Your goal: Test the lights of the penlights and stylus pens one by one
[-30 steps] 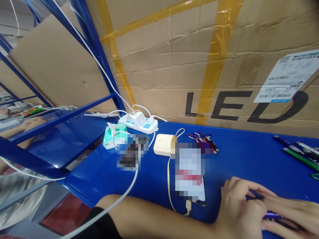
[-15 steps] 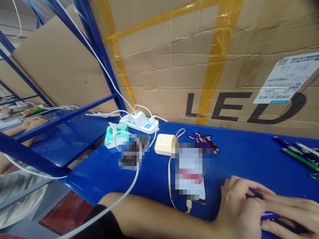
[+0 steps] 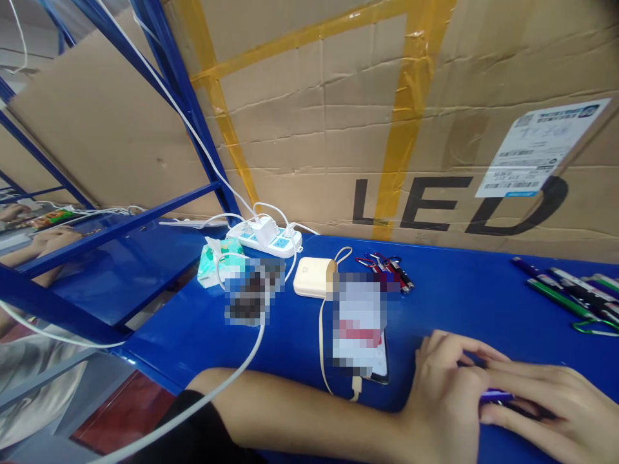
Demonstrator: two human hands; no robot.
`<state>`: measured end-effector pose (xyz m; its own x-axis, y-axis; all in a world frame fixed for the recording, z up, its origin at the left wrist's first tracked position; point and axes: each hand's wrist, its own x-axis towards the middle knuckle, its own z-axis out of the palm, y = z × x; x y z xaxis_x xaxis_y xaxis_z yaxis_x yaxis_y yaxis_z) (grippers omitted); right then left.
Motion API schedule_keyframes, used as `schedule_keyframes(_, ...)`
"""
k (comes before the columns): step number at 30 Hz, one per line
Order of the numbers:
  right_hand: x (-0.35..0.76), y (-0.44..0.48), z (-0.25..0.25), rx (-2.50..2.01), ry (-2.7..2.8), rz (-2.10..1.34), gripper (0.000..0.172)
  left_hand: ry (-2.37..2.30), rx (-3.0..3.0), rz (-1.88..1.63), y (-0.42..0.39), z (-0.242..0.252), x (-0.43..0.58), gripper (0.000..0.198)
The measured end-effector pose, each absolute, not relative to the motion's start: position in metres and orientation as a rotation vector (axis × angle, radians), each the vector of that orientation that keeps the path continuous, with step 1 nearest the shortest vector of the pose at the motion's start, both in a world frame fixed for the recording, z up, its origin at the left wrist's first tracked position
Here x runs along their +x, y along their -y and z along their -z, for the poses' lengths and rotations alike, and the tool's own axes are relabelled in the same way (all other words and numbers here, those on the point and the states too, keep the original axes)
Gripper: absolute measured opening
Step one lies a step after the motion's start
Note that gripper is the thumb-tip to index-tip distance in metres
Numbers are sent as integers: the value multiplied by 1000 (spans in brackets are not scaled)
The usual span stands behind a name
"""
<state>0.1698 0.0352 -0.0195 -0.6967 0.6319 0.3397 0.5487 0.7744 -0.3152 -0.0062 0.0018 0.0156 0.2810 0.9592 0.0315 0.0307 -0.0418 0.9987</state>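
Note:
My left hand (image 3: 447, 393) rests on the blue table (image 3: 290, 335) at the lower right, fingers curled round a small purple and black pen-like object (image 3: 498, 396). My right hand (image 3: 546, 403) meets it from the right, fingers pinched on the same object. Most of that object is hidden between the two hands. Just left of my left hand lies a phone (image 3: 360, 325) with a blurred screen, on a beige cable.
A beige power bank (image 3: 312, 277), a second blurred phone (image 3: 249, 290), a tissue pack (image 3: 213, 261) and a white power strip (image 3: 265, 237) sit at the back left. Small keyring lights (image 3: 387, 265) lie mid-table, pens (image 3: 570, 293) far right. A cardboard box (image 3: 411, 129) stands behind. Another person's arm (image 3: 43, 241) is at left.
The view has shifted slightly, so everything sits a little further left and higher. Both hands stay together on the small object, fingers working it slightly.

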Motion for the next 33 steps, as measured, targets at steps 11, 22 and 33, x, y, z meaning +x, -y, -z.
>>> schedule_keyframes(11, 166, -31, -6, -780, 2587, -288, 25, -930, 1327, -1070, -2, -10, -5, 38)
schedule_keyframes(22, 165, -26, -11, -943, 2488, -576, 27, -807, 1182, -1124, -4, -4, -3, 36)
schedule_keyframes(33, 163, -21, -11, -932, 2500, -568, 25, -809, 1124, -1139, -3, -5, -1, 34)
